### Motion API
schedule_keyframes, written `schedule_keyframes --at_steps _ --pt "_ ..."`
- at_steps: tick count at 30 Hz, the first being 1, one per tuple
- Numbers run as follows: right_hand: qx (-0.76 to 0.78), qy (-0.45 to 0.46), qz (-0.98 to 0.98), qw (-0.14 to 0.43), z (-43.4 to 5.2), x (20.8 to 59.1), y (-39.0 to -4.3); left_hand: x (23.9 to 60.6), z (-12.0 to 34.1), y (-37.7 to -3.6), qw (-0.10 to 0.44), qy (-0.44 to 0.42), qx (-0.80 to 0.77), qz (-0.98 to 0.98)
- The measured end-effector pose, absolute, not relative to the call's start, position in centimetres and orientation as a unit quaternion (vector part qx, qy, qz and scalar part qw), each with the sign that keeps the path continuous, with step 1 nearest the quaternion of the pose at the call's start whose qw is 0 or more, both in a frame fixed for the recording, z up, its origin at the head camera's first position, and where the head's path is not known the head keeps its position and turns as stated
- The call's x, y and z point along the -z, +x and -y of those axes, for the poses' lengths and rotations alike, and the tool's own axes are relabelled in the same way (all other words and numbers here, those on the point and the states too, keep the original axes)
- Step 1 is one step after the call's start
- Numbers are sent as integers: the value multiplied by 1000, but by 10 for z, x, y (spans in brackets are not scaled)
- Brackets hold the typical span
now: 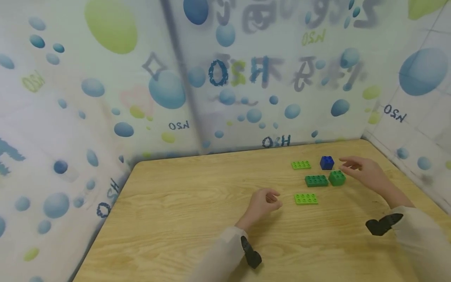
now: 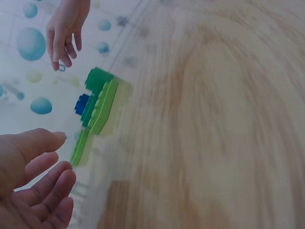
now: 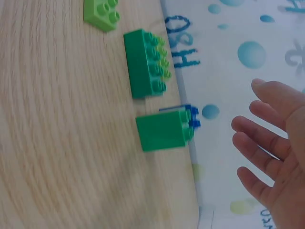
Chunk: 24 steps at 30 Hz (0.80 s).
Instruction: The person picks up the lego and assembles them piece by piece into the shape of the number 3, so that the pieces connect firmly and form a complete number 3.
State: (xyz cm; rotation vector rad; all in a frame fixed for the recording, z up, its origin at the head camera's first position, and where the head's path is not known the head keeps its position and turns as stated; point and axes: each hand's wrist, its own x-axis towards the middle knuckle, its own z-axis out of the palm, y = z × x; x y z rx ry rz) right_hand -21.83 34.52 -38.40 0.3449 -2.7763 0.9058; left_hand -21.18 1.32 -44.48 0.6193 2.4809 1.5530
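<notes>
Right hand (image 1: 364, 170) hovers with fingers spread beside dark green brick (image 1: 337, 178); left hand (image 1: 262, 203) rests loosely curled, empty, on counter (image 1: 183, 207)

Five bricks (image 1: 316, 180) lie clustered on the table (image 1: 176, 203), between both hands, nearer the right hand (image 1: 364, 170).

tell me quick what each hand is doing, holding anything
Left hand: open, loosely curled, holding nothing.
Right hand: open, fingers spread, holding nothing.
</notes>
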Motion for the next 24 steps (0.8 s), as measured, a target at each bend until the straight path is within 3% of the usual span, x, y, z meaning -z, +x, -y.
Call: schedule_keyframes --at_steps 7,24 --pt "-320 96 937 98 -369 393 -214 450 -46 -213 79 195 -510 -834" --pt "-360 41 932 12 -391 415 -212 455 -74 -223 104 163 -448 -873"
